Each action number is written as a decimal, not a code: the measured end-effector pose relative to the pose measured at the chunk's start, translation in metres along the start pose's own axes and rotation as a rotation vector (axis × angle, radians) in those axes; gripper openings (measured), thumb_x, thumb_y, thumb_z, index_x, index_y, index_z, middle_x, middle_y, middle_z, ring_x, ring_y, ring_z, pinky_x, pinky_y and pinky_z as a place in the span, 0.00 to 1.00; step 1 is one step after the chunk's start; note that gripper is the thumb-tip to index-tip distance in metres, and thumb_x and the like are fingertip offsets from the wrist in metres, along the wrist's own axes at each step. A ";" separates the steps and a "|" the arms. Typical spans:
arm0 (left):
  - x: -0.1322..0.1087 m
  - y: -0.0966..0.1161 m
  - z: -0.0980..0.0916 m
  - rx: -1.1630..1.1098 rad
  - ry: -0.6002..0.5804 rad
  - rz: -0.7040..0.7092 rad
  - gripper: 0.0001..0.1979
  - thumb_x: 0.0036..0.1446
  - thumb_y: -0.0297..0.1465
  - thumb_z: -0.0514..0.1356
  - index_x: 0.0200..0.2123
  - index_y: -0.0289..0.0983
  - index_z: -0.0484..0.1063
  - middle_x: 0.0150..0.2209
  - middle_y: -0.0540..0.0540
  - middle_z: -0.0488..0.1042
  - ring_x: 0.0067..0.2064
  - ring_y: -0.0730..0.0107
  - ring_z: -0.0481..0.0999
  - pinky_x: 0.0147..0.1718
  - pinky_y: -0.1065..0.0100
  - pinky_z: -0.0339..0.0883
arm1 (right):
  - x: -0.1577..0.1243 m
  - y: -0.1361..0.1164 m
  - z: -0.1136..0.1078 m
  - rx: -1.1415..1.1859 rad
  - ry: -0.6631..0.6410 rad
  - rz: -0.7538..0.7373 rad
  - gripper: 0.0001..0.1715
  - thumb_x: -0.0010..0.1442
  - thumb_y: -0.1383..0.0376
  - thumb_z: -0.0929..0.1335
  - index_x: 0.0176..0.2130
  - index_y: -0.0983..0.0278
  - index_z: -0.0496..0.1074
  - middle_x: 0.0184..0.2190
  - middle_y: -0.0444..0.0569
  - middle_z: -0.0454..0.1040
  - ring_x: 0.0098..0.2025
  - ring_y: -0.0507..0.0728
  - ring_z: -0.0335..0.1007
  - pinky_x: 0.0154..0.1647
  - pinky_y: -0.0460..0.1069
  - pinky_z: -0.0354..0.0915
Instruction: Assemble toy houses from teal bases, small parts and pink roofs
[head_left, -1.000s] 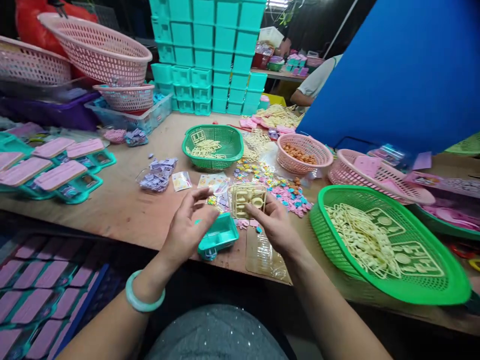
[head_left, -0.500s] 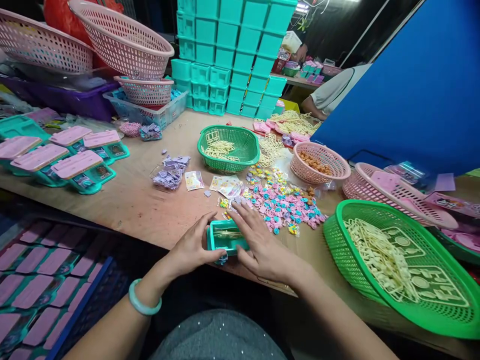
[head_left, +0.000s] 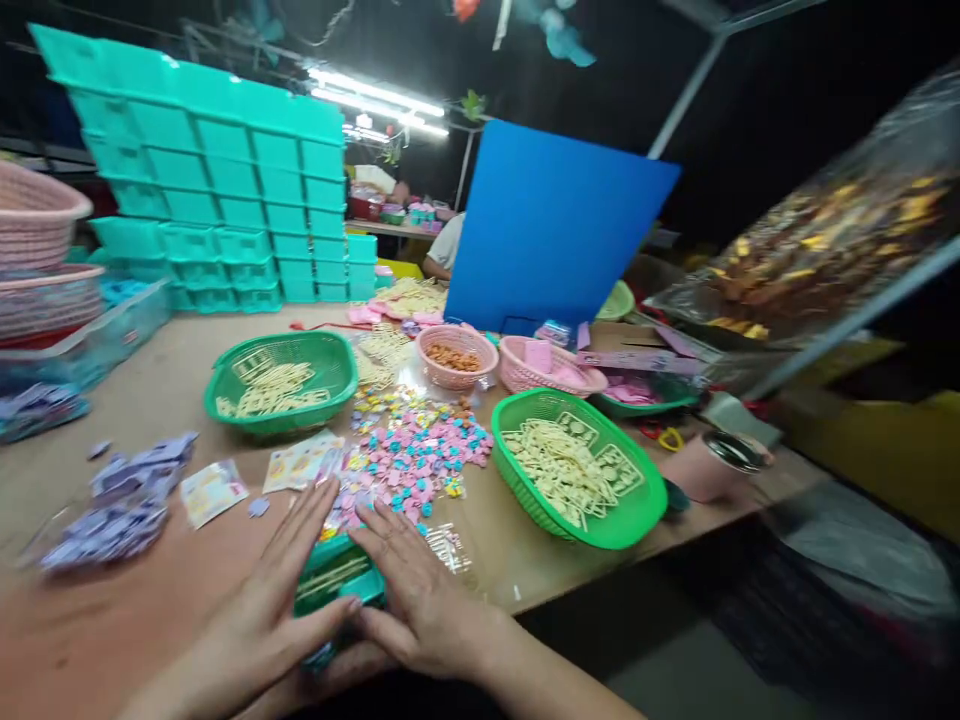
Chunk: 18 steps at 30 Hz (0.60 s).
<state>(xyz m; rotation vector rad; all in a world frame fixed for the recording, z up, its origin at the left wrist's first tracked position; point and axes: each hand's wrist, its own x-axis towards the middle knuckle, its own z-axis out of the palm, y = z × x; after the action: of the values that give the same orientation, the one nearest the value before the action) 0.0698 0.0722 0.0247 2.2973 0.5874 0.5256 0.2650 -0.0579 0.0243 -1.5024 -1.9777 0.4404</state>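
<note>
- both hands lay flat and unclenched, gripping nothing: the left hand (head_left: 274, 615) rested along the near-left side of the teal box (head_left: 328, 577), and the right hand (head_left: 427, 600) covered its right end with fingers stretched out.
- the box sat on the table (head_left: 112, 620) between the two sets of fingers, touching both, close to the front edge.
- judged risk: with no grasp on it, an uneven push could slide the box off that edge or tip out the cream strips inside.
- judged risk: the heap of small pink and blue pieces (head_left: 412, 455) lay just beyond the fingertips, so a forward sweep could scatter it.
- a clear bag (head_left: 450, 545) lay just right of the right fingers, and stickers (head_left: 214, 490) lay beyond the left fingers.
- a green basket (head_left: 630, 520) stood well to the right of the fingers, obstructing nothing.
</note>
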 end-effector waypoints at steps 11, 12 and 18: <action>0.361 0.174 0.137 -0.341 -0.038 0.258 0.15 0.53 0.18 0.61 0.43 0.33 0.80 0.55 0.34 0.77 0.63 0.49 0.69 0.67 0.50 0.55 | -0.013 0.179 -0.269 -0.425 0.526 0.632 0.22 0.68 0.69 0.59 0.54 0.65 0.74 0.54 0.57 0.77 0.57 0.60 0.70 0.61 0.58 0.62; 0.385 0.173 0.150 -0.362 -0.014 0.227 0.15 0.51 0.18 0.63 0.43 0.32 0.79 0.57 0.33 0.75 0.65 0.47 0.66 0.68 0.49 0.52 | -0.015 0.202 -0.288 -0.431 0.500 0.676 0.20 0.67 0.67 0.61 0.54 0.66 0.75 0.54 0.58 0.77 0.58 0.62 0.70 0.61 0.58 0.61; 0.454 0.130 0.193 -0.610 0.134 -0.067 0.20 0.64 0.36 0.63 0.58 0.37 0.69 0.61 0.39 0.68 0.59 0.51 0.71 0.56 0.43 0.67 | -0.031 0.290 -0.312 -0.326 0.200 0.794 0.23 0.58 0.47 0.72 0.40 0.62 0.83 0.39 0.54 0.83 0.43 0.62 0.76 0.46 0.52 0.67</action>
<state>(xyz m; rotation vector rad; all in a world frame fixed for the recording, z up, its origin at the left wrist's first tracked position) 0.5738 0.1324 0.0790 1.6708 0.4820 0.7168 0.6875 -0.0304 0.0801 -2.4224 -1.2736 0.2655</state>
